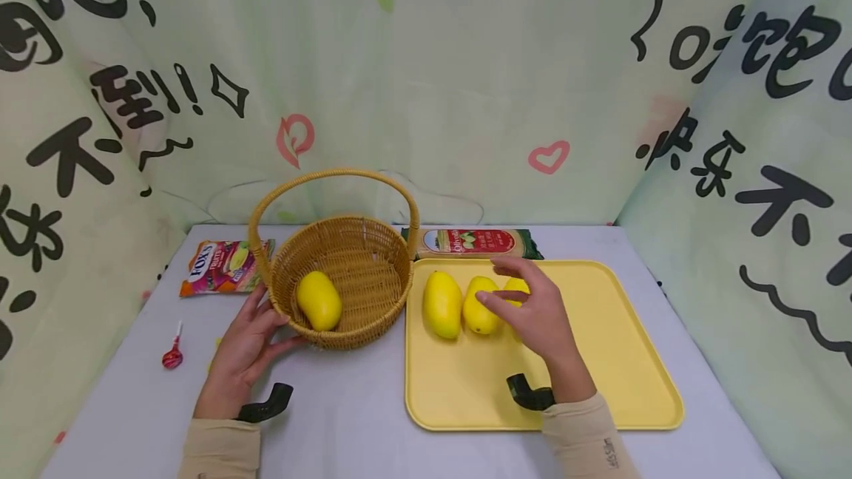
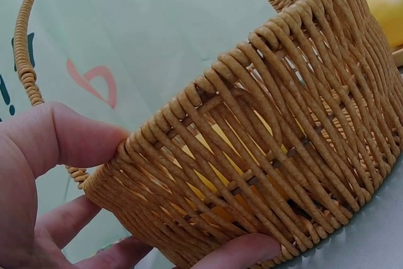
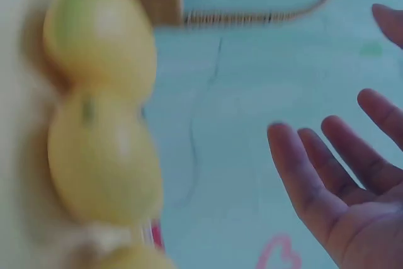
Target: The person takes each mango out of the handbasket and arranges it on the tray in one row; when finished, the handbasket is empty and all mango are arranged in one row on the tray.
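Note:
A brown wicker basket (image 1: 373,331) with an arched handle stands left of centre, with one yellow mango (image 1: 319,300) inside. My left hand (image 1: 246,350) holds the basket's left side; in the left wrist view one fingertip presses the rim, and other fingers (image 2: 236,253) lie lower along the weave. Through the gaps there, yellow shows. On the yellow tray (image 1: 626,361) lie three mangoes: a left one (image 1: 442,305), a middle one (image 1: 479,307) and a right one, partly hidden by my right hand (image 1: 535,309). That hand hovers over them, fingers spread, holding nothing.
Behind the tray lies a long package (image 1: 475,242) with a red label. A pink candy bag (image 1: 222,268) lies left of the basket, and a red lollipop (image 1: 172,353) nearer the front. Some small yellow thing is mostly hidden behind my left hand. Printed curtains surround the table.

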`<state>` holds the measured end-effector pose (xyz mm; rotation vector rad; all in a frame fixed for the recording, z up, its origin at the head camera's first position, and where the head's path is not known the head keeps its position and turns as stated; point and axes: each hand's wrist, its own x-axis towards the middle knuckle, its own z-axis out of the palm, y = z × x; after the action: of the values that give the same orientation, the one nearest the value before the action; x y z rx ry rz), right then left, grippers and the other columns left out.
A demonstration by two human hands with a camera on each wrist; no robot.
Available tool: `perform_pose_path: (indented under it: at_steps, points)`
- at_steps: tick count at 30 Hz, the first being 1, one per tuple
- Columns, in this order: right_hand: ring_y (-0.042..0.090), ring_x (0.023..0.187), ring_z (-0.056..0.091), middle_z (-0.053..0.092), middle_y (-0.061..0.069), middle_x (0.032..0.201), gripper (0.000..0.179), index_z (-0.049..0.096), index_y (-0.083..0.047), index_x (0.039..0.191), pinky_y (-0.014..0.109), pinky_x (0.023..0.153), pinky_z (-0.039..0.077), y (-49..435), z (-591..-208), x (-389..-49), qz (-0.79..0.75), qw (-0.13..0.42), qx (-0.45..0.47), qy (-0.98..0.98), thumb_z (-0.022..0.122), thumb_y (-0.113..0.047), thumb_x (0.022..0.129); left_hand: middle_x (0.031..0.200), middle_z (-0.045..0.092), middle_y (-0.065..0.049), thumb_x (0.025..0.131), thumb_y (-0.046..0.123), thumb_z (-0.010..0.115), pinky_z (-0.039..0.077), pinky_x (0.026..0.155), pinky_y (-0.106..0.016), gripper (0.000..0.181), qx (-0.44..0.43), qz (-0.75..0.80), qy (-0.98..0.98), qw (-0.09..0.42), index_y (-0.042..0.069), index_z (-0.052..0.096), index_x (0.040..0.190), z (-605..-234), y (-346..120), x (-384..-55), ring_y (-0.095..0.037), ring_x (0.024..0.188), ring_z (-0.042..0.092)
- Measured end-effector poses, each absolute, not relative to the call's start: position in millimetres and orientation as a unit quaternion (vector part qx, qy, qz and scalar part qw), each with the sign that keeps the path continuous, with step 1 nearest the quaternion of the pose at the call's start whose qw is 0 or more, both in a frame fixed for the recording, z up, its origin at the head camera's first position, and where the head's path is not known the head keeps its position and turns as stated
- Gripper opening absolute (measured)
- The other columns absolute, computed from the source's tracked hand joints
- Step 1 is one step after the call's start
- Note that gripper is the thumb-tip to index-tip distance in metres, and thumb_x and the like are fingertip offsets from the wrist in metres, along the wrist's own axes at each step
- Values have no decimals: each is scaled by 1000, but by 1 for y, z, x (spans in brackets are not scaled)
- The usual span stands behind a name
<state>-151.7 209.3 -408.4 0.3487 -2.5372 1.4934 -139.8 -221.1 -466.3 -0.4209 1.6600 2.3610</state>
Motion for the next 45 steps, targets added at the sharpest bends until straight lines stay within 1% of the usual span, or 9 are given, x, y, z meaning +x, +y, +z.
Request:
perform_pose_path:
  at_steps: [5,11,13,18,22,27,30,38,45]
  points:
    - [33,138,60,58,4,153,65,57,-18,149,32,96,63,170,-403,-148,564,-8,162,-809,84,-22,91,180,15,0,108,5,49,54,108,-54,82,-151,804,564,114,49,14,168,-467,-217,-142,-35,156,33]
    - [35,148,49,47,2,165,81,50,-25,158,43,97,63,125,-387,-168,514,-63,244,-820,88,-28,87,180,15,1,108,6,49,55,108,-54,82,-147,806,562,111,49,14,167,-467,-218,-142,-35,156,33]
    - [33,144,54,44,1,166,84,47,-27,160,43,96,64,110,-381,-178,475,-80,269,-834,88,-30,87,179,15,1,108,6,49,55,108,-54,81,-148,806,563,109,50,14,167,-468,-220,-142,-35,156,33]
    - [26,139,58,56,3,157,70,57,-16,151,44,116,52,74,-373,-200,355,-86,331,-870,85,-33,90,179,15,2,108,6,49,54,109,-55,81,-151,804,564,112,50,14,167,-469,-222,-141,-34,156,32]
    - [27,147,51,63,6,150,61,63,-11,144,44,125,42,49,-370,-212,294,-93,361,-880,85,-28,89,180,14,2,108,6,49,54,109,-55,82,-150,806,560,117,51,14,167,-467,-223,-142,-34,157,32]
    - [25,153,44,52,2,162,83,49,-19,159,43,128,37,21,-368,-220,229,-173,366,-885,89,-21,86,180,13,1,108,7,49,55,109,-53,83,-141,808,559,124,52,12,167,-466,-223,-143,-34,156,34]
    - [23,148,47,54,0,159,89,46,-23,161,43,126,39,5,-369,-224,180,-210,372,-886,91,-21,84,180,13,2,108,7,48,54,109,-53,83,-143,809,556,128,51,10,167,-466,-224,-141,-31,156,34]
    - [19,132,55,65,-4,146,80,56,-23,154,36,118,47,-30,-380,-234,115,-223,394,-884,91,-26,83,180,13,2,108,5,47,52,111,-55,83,-145,818,542,128,50,9,167,-467,-225,-139,-30,158,31]
    - [15,134,54,60,-4,154,80,53,-24,157,33,120,45,-44,-391,-236,103,-252,368,-889,89,-27,86,179,16,2,107,4,45,56,108,-53,83,-145,819,542,121,49,10,168,-466,-224,-141,-29,157,32]
